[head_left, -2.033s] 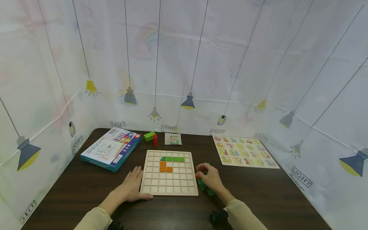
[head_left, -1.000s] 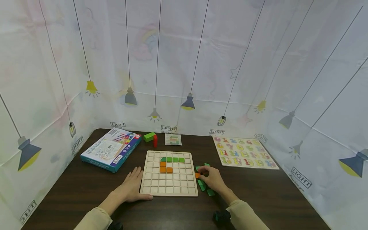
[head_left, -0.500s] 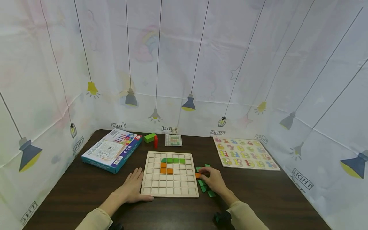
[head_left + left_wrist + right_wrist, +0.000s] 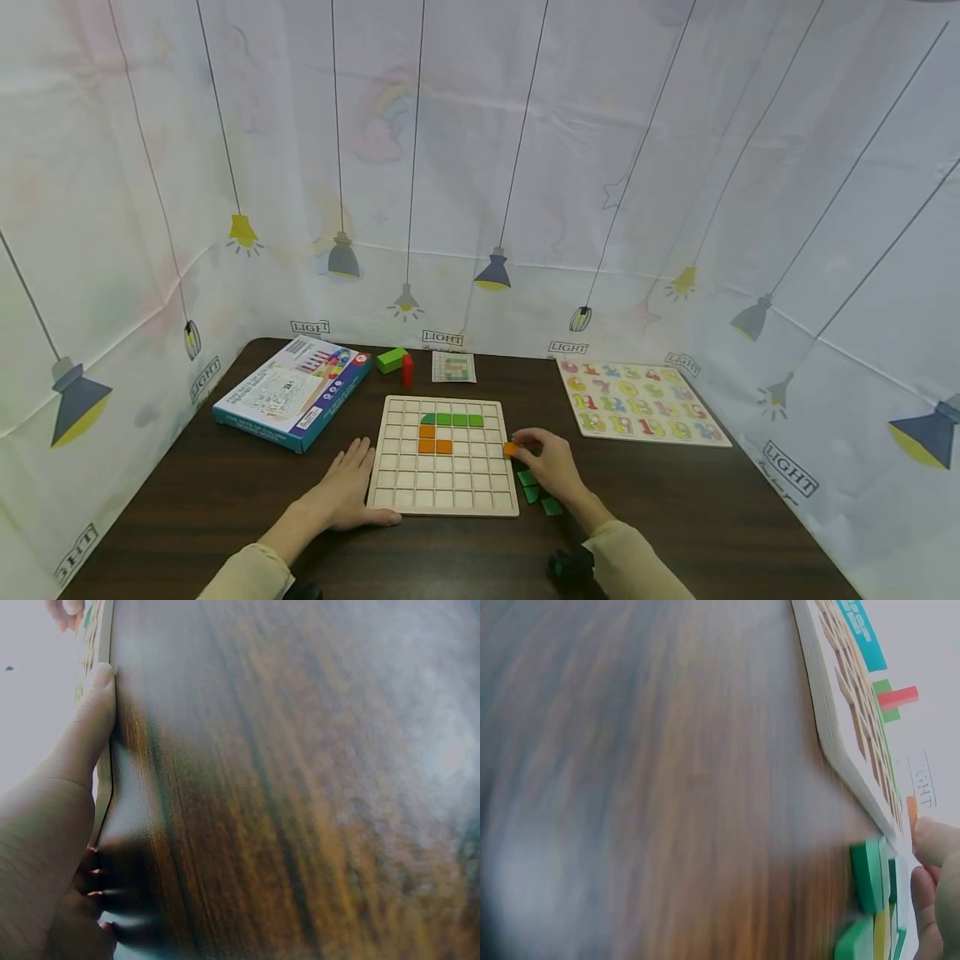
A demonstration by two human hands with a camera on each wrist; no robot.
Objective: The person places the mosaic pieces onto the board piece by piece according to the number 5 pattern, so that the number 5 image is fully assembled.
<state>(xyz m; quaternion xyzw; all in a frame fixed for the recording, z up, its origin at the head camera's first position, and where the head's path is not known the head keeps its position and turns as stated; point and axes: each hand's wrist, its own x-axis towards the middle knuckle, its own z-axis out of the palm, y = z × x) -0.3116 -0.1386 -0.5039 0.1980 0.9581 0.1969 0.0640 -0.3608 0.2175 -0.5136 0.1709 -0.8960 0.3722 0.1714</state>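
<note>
Right hand (image 4: 551, 463) pinches an orange block (image 4: 510, 449) at the grid board's (image 4: 442, 492) right edge, its palm partly covering the green pieces (image 4: 538, 493). Left hand (image 4: 341, 492) lies flat, fingers straight, against the board's left edge; both wrist views are blurred.

Bench (image 4: 675, 517) showing dark wood grain, slight sheen; grid board (image 4: 442, 487) looking pale matt wood; box (image 4: 292, 392) appearing glossy printed card.

Bare tabletop (image 4: 712, 508) beyond green pieces (image 4: 538, 492)

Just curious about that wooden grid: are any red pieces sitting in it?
No, the wooden grid board holds only green pieces and orange pieces; the red block stands behind it.
</note>
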